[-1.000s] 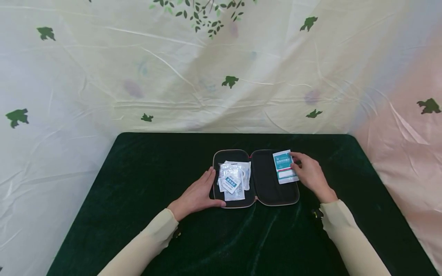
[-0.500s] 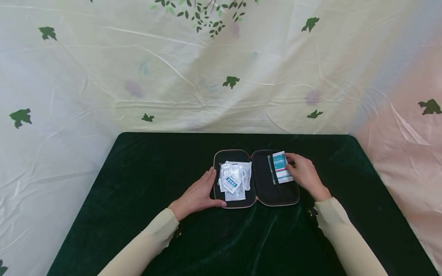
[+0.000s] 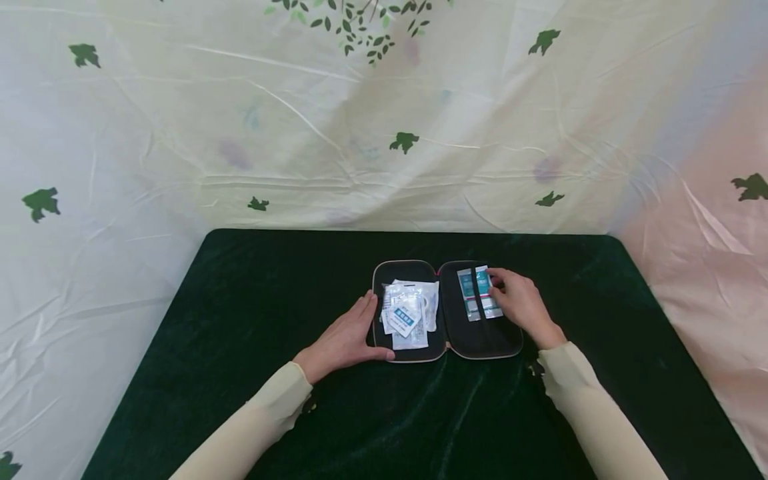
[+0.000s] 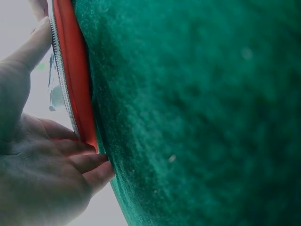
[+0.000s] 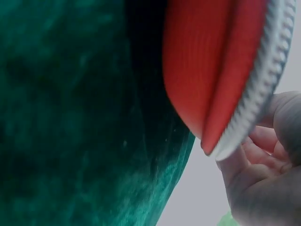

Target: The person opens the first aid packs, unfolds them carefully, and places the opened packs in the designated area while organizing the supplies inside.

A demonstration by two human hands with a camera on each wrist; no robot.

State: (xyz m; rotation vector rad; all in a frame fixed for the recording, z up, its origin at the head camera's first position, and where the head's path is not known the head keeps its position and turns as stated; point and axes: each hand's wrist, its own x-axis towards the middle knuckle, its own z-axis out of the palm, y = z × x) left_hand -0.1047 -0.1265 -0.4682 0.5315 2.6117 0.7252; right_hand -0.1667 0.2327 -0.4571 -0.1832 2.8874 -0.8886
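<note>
A zippered case [image 3: 480,343] with a black lining lies unfolded in the head view; its outside is red in both wrist views. My right hand [image 3: 521,300] pinches the right edge of a flat teal-and-white sachet [image 3: 467,287]. This sachet passes under a black elastic strap [image 3: 477,293] in the case's right half and shows on both sides of it. Along the left edge of the case my left hand [image 3: 341,340] rests, fingers extended and thumb at the near corner. The left wrist view shows those fingers [image 4: 89,162] touching the red side.
Several white and clear packets [image 3: 411,337] lie in a loose pile in the left half of the case, a small teal-and-white packet [image 3: 403,320] on top. Dark green velvet [image 3: 288,287] covers the table. A pale printed curtain [image 3: 336,167] hangs behind it.
My right hand has moved left with the sachet, sliding it from the strap's right side until it sticks out on the left too. The left hand stays in place.
</note>
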